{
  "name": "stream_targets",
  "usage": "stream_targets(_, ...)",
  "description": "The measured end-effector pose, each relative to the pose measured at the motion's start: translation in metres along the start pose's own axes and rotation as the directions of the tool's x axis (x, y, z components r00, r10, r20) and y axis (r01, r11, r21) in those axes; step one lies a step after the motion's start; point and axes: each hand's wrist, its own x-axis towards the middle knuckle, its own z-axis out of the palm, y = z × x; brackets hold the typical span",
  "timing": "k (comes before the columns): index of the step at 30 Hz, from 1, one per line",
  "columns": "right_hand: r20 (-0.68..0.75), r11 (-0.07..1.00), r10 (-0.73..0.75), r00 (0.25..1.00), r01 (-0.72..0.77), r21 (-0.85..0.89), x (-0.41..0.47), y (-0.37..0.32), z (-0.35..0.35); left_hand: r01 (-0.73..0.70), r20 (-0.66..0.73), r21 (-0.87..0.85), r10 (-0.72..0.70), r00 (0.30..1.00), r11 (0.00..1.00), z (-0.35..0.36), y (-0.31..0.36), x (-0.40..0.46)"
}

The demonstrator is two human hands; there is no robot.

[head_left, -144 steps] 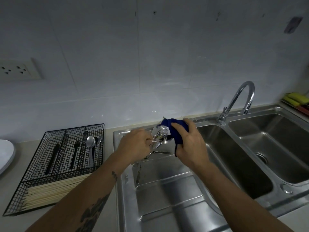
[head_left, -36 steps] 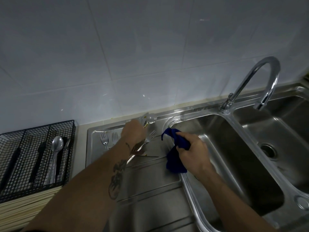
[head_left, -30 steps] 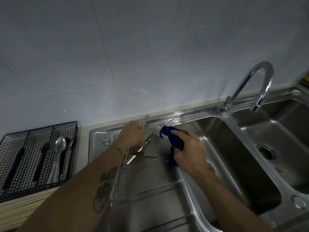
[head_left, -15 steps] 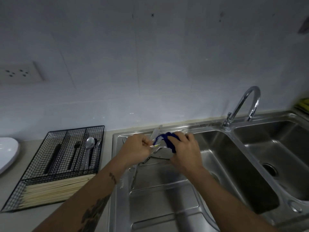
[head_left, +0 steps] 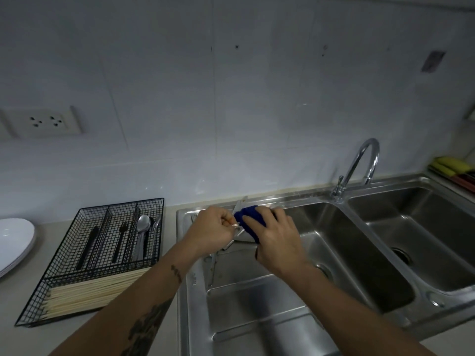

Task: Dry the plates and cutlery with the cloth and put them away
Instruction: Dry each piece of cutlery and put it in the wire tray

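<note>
white plates (head_left: 14, 240) cut off at left edge, cutlery (head_left: 237, 228) mostly hidden by blue cloth (head_left: 250, 220)

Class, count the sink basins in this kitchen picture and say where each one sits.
2. The left basin lies beside the drainboard, partly behind the right hand. The right basin lies past the tap. None seems hidden.

Dim, bluish scene with soft glare on the tiled wall (head_left: 231, 150), edges bowed by wide-angle distortion.
</note>
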Motion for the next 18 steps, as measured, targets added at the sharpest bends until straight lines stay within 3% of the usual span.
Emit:
stream_targets(4, 0.004, 0.994, 0.112, 0.994, -0.112, -0.001, 0.000, 0.001, 0.002, -0.017, -0.013, 0.010, 0.017, 1.000, 1.000, 0.005, -0.002, -0.002)
stream_targets(8, -0.006, 0.999, 0.007, 1.000, -0.007, -0.050, -0.004, -0.009, 0.001, -0.041, -0.022, 0.025, 0.042, 0.999, 0.999, 0.001, -0.003, 0.001)
stream_targets(14, -0.024, 0.983, 0.174, 0.984, -0.172, 0.067, 0.007, 0.010, 0.009, -0.038, -0.046, 0.021, 0.039, 0.998, 0.999, 0.002, -0.012, -0.003)
stream_targets(18, -0.050, 0.970, 0.190, 0.980, -0.180, 0.162, 0.009, 0.004, 0.010, -0.126, -0.081, 0.093, 0.134, 0.988, 0.988, -0.007, -0.011, -0.001)
